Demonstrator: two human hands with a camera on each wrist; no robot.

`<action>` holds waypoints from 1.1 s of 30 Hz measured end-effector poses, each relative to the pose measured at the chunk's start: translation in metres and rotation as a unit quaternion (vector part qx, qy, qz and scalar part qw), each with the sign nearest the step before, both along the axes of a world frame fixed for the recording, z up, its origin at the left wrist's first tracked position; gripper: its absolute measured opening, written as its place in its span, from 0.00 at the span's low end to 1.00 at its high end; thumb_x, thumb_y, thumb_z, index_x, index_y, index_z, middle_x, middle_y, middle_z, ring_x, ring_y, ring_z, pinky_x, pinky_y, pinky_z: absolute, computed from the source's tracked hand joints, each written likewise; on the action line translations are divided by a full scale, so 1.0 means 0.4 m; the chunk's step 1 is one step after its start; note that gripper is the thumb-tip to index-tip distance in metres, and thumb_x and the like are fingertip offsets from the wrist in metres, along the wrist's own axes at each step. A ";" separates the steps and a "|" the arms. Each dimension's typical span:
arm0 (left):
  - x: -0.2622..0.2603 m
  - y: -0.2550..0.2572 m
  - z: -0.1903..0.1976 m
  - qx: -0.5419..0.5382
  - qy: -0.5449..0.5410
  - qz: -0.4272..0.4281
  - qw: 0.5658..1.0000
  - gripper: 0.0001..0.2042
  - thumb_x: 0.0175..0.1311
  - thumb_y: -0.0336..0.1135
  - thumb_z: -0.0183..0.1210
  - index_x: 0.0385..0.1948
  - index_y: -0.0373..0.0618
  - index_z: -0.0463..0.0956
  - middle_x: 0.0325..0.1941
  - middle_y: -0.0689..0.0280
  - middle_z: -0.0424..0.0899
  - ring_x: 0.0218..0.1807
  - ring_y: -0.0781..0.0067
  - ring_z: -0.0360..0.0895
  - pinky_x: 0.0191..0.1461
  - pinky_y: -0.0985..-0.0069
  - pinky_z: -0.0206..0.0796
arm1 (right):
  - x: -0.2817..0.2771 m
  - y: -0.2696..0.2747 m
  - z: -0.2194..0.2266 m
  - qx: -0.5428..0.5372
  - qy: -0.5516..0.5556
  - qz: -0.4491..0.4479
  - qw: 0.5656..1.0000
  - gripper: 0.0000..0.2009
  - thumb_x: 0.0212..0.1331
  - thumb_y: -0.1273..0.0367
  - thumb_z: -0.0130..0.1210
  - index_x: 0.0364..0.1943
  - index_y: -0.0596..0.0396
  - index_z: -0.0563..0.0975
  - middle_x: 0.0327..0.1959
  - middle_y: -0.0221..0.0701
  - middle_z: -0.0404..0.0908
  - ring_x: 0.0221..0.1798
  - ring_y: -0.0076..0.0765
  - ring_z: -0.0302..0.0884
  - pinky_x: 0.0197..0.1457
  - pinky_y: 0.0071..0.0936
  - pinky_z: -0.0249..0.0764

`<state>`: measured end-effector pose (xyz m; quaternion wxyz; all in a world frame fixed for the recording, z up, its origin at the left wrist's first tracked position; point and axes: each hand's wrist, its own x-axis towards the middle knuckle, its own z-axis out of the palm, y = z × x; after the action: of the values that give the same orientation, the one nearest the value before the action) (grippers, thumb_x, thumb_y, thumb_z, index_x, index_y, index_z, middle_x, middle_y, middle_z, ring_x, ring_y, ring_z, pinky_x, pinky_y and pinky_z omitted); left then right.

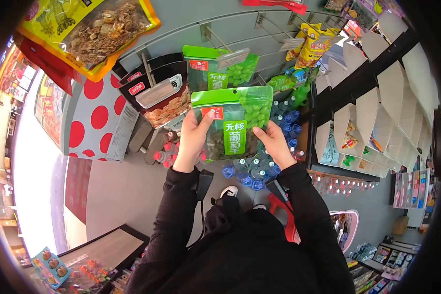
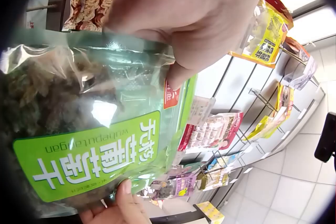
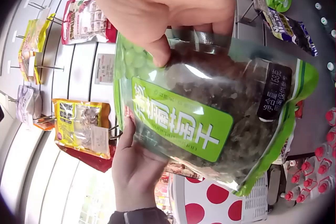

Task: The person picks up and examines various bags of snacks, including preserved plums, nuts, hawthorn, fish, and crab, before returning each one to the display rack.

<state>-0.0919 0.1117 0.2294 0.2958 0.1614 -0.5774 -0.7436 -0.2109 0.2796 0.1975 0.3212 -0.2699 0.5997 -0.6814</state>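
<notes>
Both hands grip a green bag of raisins point(image 1: 237, 125) by its two side edges, front face toward the head camera. My left hand point(image 1: 193, 136) pinches the left edge, thumb across the red logo. On the opposite edge my right hand point(image 1: 274, 143) has its thumb on the printed grapes; its other fingers go behind the bag. Dark raisins show through the clear window in the right wrist view, beside a green label point(image 3: 181, 119). Behind it, a matching green bag point(image 1: 201, 68) hangs on a wall hook.
A yellow snack bag point(image 1: 103, 39) hangs at upper left, above a red-dotted white box point(image 1: 100, 112). Other snack bags point(image 1: 313, 46) hang at upper right. Bottles with blue caps point(image 1: 255, 171) stand on the floor below. Tiered shelf trays point(image 1: 357, 127) line the right side.
</notes>
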 end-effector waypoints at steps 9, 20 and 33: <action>0.001 0.069 0.025 -0.023 -0.011 0.069 0.997 0.12 0.59 0.37 0.50 0.37 0.38 0.71 0.34 0.69 0.76 0.35 0.85 0.69 0.41 0.84 0.60 | 0.009 0.044 -0.005 -0.001 0.034 -0.007 0.999 0.13 0.56 0.73 0.45 0.46 0.62 0.65 0.42 0.30 0.71 0.45 0.22 0.64 0.50 0.20 0.60; 0.051 0.238 0.018 -0.040 -0.011 0.058 0.997 0.10 0.58 0.34 0.51 0.37 0.38 0.71 0.35 0.70 0.76 0.37 0.84 0.70 0.43 0.84 0.61 | 0.011 0.208 -0.030 -0.032 0.058 0.022 0.998 0.16 0.56 0.72 0.45 0.48 0.63 0.63 0.44 0.35 0.70 0.48 0.27 0.64 0.52 0.23 0.59; 0.077 0.212 0.038 -0.009 0.036 0.117 0.992 0.09 0.56 0.31 0.52 0.36 0.38 0.72 0.35 0.69 0.77 0.36 0.84 0.71 0.41 0.84 0.62 | 0.019 0.169 0.014 0.024 0.100 0.071 0.992 0.15 0.57 0.72 0.44 0.48 0.61 0.62 0.43 0.29 0.69 0.45 0.21 0.63 0.48 0.19 0.60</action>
<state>-0.0613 0.1965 0.2446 0.4031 0.1983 -0.5502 -0.7039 -0.2032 0.3472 0.2031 0.3132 -0.3707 0.6247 -0.6117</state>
